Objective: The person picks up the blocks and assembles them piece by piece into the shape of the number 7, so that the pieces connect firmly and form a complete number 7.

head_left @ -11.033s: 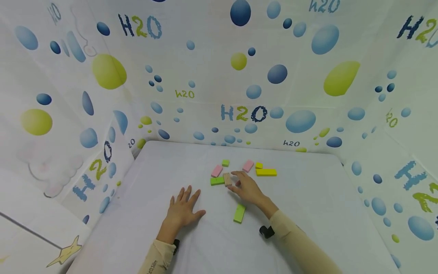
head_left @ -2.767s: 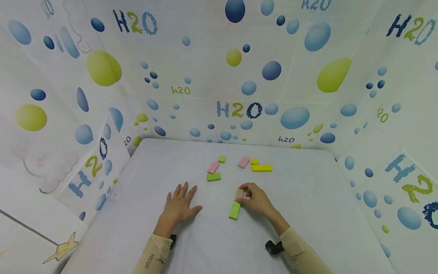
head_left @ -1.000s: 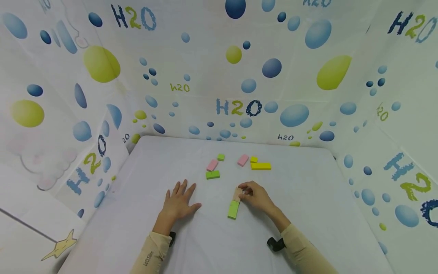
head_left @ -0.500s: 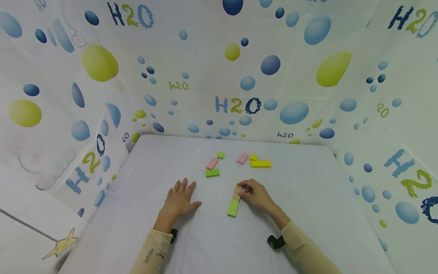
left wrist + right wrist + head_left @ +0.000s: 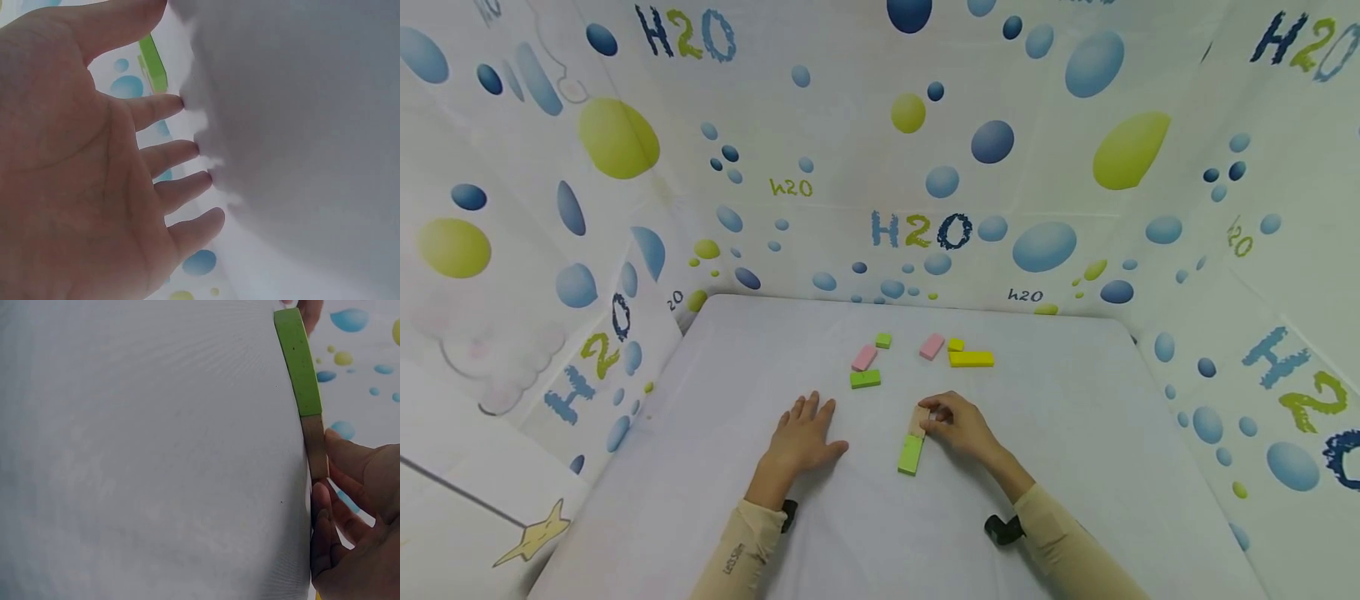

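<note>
My right hand [image 5: 962,427] pinches a plain wooden block [image 5: 917,422] between thumb and fingers, low on the white table. One end of this block meets the end of a long green block [image 5: 910,456], the two lying in a row. The right wrist view has the wooden block [image 5: 315,447] end to end with the green block [image 5: 300,365], fingers at its far end and thumb along its side. To the left of the row, my left hand [image 5: 802,442] holds nothing, its fingers spread and their tips resting on the cloth.
Behind the hands lie another green block [image 5: 865,379], a pink block [image 5: 864,357] and a small green cube [image 5: 883,341]. Further right are a second pink block [image 5: 932,347], a small yellow cube [image 5: 956,344] and a long yellow block [image 5: 972,359]. Printed curtains [image 5: 842,142] surround the table.
Eleven seconds ago the wooden block lay against the back green block; my right hand has brought it nearer, to the front green block's end. Just now my left hand shifted slightly right.
</note>
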Motion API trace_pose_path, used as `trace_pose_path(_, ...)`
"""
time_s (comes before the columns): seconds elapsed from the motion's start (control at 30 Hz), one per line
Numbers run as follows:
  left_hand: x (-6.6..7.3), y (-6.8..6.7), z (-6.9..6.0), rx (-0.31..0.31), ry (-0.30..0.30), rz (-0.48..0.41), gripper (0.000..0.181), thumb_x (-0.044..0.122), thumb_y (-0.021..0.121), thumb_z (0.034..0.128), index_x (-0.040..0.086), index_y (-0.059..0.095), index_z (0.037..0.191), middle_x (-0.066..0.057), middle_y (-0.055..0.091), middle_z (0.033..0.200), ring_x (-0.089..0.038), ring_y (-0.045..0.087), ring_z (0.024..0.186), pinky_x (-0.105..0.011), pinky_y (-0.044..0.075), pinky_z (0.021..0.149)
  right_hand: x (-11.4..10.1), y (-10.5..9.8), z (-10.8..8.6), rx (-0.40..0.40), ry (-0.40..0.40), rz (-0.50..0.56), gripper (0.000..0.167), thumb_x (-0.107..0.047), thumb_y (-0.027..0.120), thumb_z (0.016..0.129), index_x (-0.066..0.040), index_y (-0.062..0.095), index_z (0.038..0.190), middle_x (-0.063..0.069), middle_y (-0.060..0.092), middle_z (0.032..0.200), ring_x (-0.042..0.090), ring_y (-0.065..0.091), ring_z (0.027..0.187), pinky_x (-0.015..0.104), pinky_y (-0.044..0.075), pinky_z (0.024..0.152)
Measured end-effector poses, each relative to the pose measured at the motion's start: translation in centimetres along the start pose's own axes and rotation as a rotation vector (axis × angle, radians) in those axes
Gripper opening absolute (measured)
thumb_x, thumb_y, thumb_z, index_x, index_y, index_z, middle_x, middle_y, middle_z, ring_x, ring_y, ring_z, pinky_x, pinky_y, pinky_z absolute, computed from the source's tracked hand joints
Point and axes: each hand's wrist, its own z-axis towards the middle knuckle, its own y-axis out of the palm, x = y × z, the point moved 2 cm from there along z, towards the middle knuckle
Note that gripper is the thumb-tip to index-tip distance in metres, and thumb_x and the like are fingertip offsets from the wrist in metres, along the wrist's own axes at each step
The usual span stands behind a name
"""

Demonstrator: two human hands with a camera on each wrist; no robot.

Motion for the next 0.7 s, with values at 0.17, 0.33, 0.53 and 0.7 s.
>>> trace_pose_path(0.17,0.7,0.3,0.1,-0.001,0.03,-0.02,0.08,0.044,0.07,0.0966,0.004,0.041,0.159,-0.028,0.026,0.167,-0.05,0.02,0.154,-0.066,0.021,0.123,0.1,0.1,0.0,0.005,-0.003,-0.008,0.031,-0.019,0.081,0.093,-0.013,0.075,0.123,0.0,0.068,0.112,0.014,0.061,0.089,0.029,0.052,0.081)
trace_pose_path(0.33,1.6,0.2,0.1,-0.002,0.034,-0.022,0.08,0.045,0.071,0.0961,0.005,0.041,0.159,-0.026,0.03,0.166,-0.049,0.022,0.154,-0.064,0.022,0.123,0.0,0.0,0.1,-0.007,0.014,-0.006,0.032,-0.021,0.08,0.093,-0.014,0.075,0.124,0.0,0.068,0.112,0.013,0.06,0.09,0.03,0.052,0.082)
trace_pose_path(0.53,2.4,0.1,0.3,0.01,0.074,-0.017,0.08,0.046,0.07,0.0973,0.005,0.041,0.159,-0.023,0.033,0.165,-0.047,0.025,0.154,-0.062,0.025,0.123,-0.3,-0.7,0.2,-0.018,0.089,0.028,0.032,-0.02,0.074,0.099,-0.013,0.071,0.13,-0.001,0.069,0.111,0.015,0.065,0.097,0.038,0.055,0.089)
trace_pose_path(0.7,3.2,0.1,0.5,0.056,0.152,-0.028,0.075,0.042,0.069,0.099,0.005,0.042,0.159,-0.023,0.034,0.165,-0.045,0.025,0.154,-0.06,0.026,0.123,-0.3,-1.5,0.9,0.011,0.128,0.064,0.031,-0.023,0.072,0.101,-0.011,0.071,0.13,-0.001,0.07,0.109,0.017,0.069,0.094,0.034,0.058,0.081)
